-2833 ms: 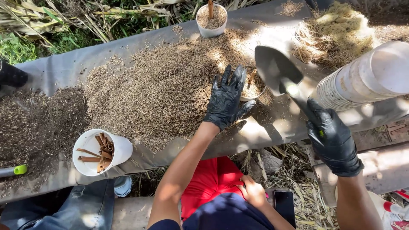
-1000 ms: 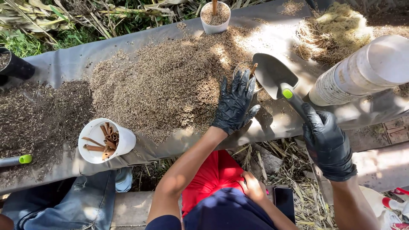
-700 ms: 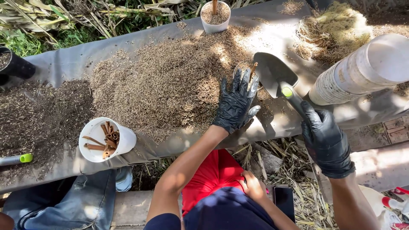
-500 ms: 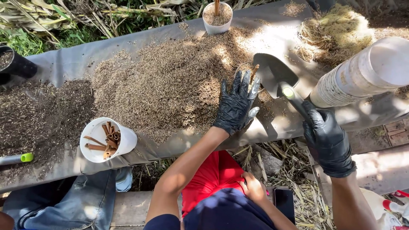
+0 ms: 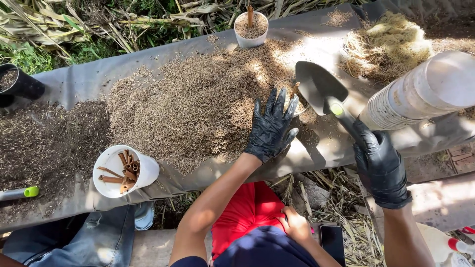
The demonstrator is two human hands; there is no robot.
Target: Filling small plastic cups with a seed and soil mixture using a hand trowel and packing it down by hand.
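Your right hand has swung the trowel in, grip closed on its handle; blade hovers just right of the husk pile, left hand flat, open.

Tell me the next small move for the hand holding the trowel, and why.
Probably dip the trowel into the husk pile beside the left hand. The blade looks empty and hangs just above the grey sheet, the right hand grips its handle, and the left hand rests flat at the pile's edge by a half-buried cup with a stick in it.
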